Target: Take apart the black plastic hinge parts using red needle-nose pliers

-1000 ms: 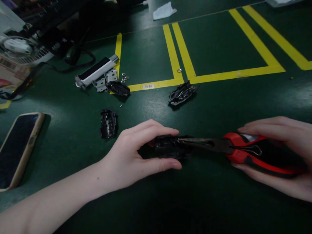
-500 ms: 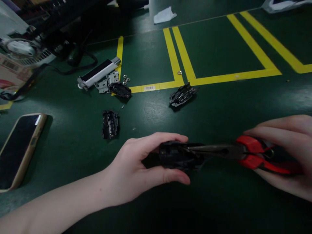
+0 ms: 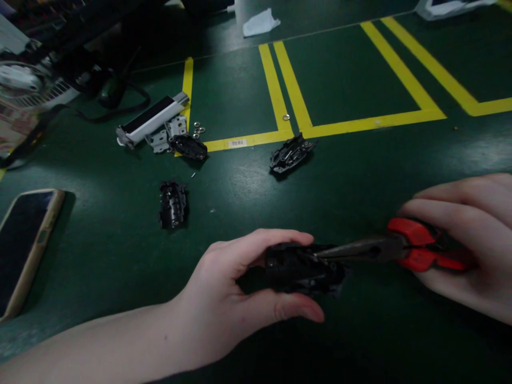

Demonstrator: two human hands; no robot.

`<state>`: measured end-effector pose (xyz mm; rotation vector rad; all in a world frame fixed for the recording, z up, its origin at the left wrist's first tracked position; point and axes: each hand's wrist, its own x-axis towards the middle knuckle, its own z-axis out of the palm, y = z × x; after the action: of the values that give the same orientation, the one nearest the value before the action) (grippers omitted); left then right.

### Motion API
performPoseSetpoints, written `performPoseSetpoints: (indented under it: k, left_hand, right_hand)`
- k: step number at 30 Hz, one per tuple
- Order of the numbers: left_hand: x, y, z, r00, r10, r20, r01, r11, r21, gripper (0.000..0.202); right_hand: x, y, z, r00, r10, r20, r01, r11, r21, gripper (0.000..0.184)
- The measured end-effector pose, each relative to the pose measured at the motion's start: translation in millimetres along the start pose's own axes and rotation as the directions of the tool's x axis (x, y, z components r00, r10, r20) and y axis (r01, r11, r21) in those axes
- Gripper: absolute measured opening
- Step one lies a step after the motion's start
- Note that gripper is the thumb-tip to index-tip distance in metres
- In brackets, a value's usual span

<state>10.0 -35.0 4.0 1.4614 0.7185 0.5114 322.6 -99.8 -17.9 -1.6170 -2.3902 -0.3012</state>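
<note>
Between the thumb and fingers of my left hand [image 3: 236, 293] sits a black plastic housing [image 3: 304, 269], held low over the green table. My right hand [image 3: 468, 234] is wrapped around the red handles of a pair of needle-nose pliers [image 3: 368, 249]. The pliers point left, and their tips touch the upper side of the housing. Whether the tips grip anything there is too dark to tell. Beyond my hands lie three more black plastic parts: one shell [image 3: 173, 205] to the left, one [image 3: 189, 147] further back, and one [image 3: 292, 154] near the yellow tape.
A phone in a tan case [image 3: 30, 240] lies at the left. Behind are a white-and-black bar [image 3: 154, 118], metal brackets [image 3: 166, 133], small rings [image 3: 198, 129] and a lone ring [image 3: 286, 117]. Yellow tape [image 3: 372, 124] marks the table. Dark equipment and a cable [image 3: 116, 112] stand back left.
The view has shifted slightly, so the table items appear further left. The housing has dropped a little and tilted, and the pliers now slant down toward it from the right.
</note>
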Motion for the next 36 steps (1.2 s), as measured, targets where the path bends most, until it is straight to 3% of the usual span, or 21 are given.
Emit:
performPoseSetpoints:
  k: [3, 10, 16, 20, 27, 36]
  left_hand:
    - [1, -3, -0.7, 0.996, 0.086, -0.030, -0.083, 0.993, 0.086, 0.041]
    - [2, -3, -1.8, 0.980, 0.198, -0.036, -0.187, 0.961, 0.201, 0.042]
    - [2, -2, -3.0, 0.988, 0.154, -0.022, -0.151, 0.982, 0.113, 0.041]
    - [1, -3, -4.1, 0.997, 0.079, 0.007, -0.078, 0.996, -0.047, 0.040]
    - [2, -6, -3.9, 1.000, 0.013, 0.022, -0.009, 0.989, -0.151, 0.033]
    - [1, -6, -4.7, 0.997, 0.062, 0.042, -0.064, 0.997, 0.050, 0.038]
  right_hand:
    - [1, 1, 0, 0.993, -0.122, 0.004, 0.122, 0.992, 0.020, 0.032]
    - [3, 0, 1, 0.992, -0.125, -0.009, 0.126, 0.990, 0.057, 0.029]
    - [7, -6, -2, 0.995, -0.100, 0.017, 0.099, 0.992, 0.080, 0.021]
    - [7, -5, 0, 0.989, -0.148, -0.029, 0.149, 0.988, 0.048, 0.021]
    - [12, -6, -5, 0.979, -0.200, -0.042, 0.199, 0.980, -0.028, 0.020]
    - [11, -1, -3, 0.985, -0.172, 0.004, 0.171, 0.981, 0.087, 0.022]
